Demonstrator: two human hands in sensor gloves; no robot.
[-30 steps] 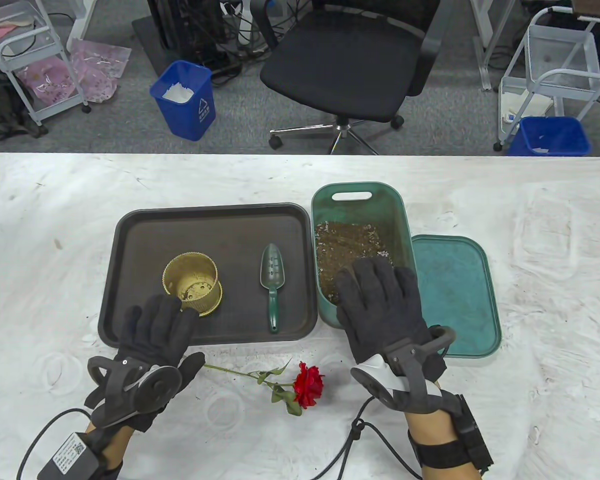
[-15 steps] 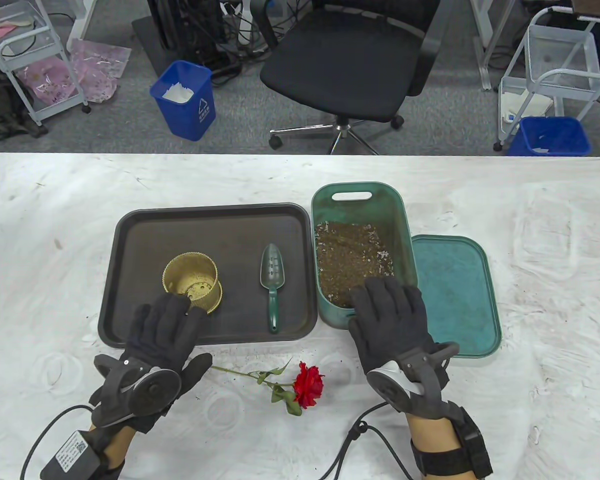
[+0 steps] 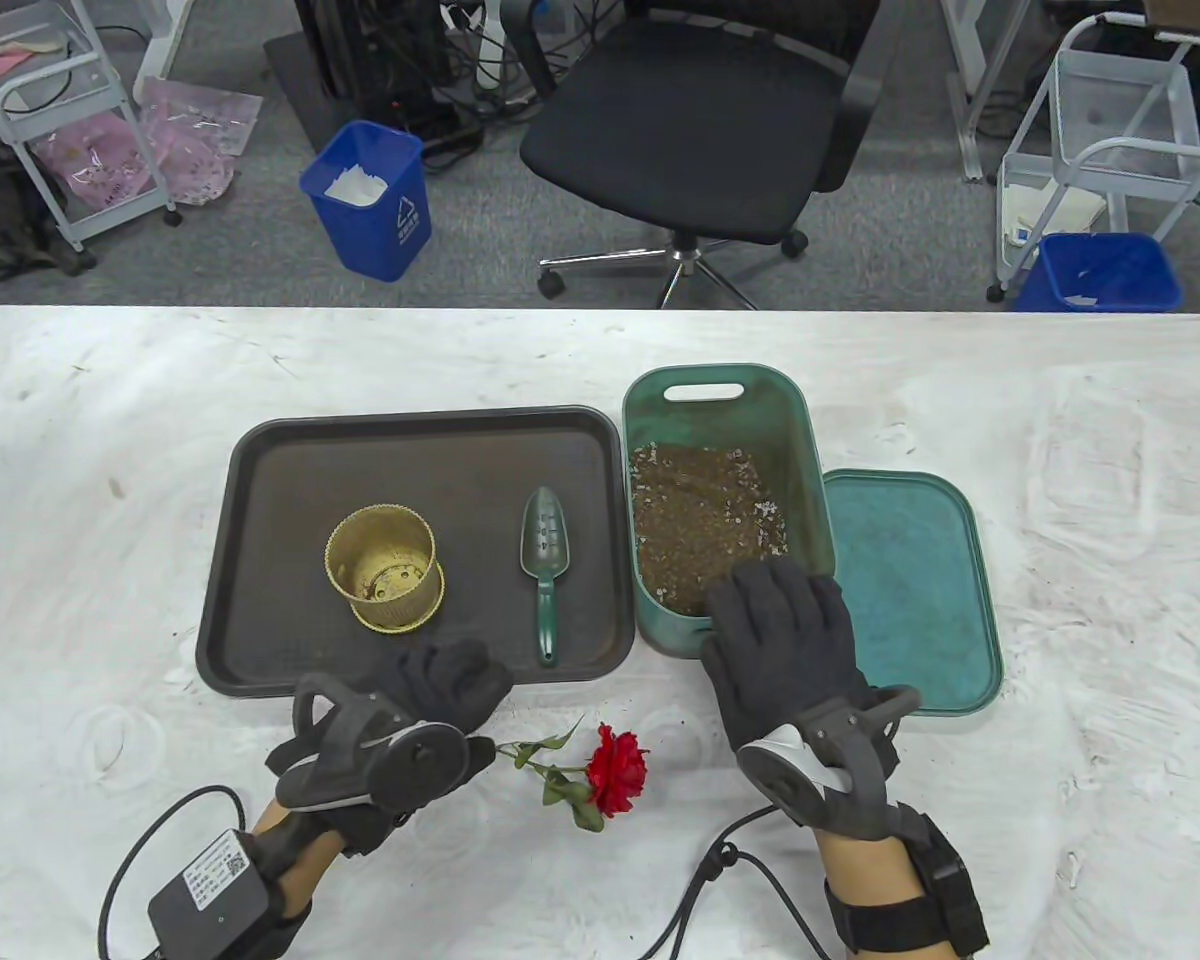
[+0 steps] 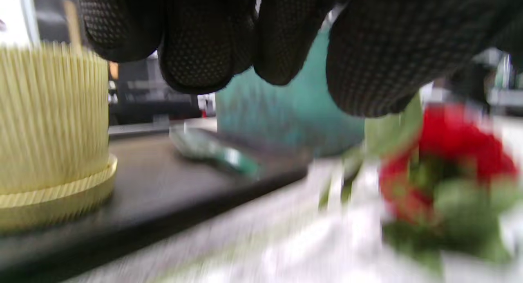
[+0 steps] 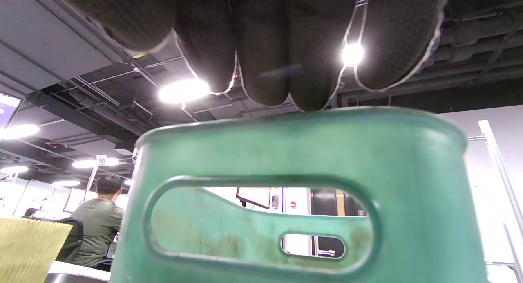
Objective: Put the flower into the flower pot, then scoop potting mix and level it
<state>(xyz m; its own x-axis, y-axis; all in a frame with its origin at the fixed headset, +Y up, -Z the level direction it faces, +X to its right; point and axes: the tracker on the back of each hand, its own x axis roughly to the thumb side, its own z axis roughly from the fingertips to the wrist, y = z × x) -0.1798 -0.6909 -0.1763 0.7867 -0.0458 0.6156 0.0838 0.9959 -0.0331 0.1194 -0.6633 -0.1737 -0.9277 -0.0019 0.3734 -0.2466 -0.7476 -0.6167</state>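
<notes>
A red rose (image 3: 617, 782) lies on the white table in front of the tray, its stem pointing left. My left hand (image 3: 440, 690) hovers over the stem's end with bent fingers, hiding it. In the blurred left wrist view nothing shows between the fingertips (image 4: 196, 58), and the rose (image 4: 449, 160) is off to the right. The gold flower pot (image 3: 385, 570) stands upright on the dark tray (image 3: 460, 450), next to a green scoop (image 3: 545, 560). My right hand (image 3: 775, 615) rests flat on the near rim of the green bin (image 3: 720, 372) that holds potting mix (image 3: 705, 520).
The bin's green lid (image 3: 910, 590) lies flat just right of the bin. Glove cables trail along the table's near edge. Beyond the far edge are an office chair (image 3: 690, 130), blue bins and white carts.
My left hand drew back from the pot, off the tray, and moved right over the rose's stem end. My right hand slid back from over the soil to the bin's near rim.
</notes>
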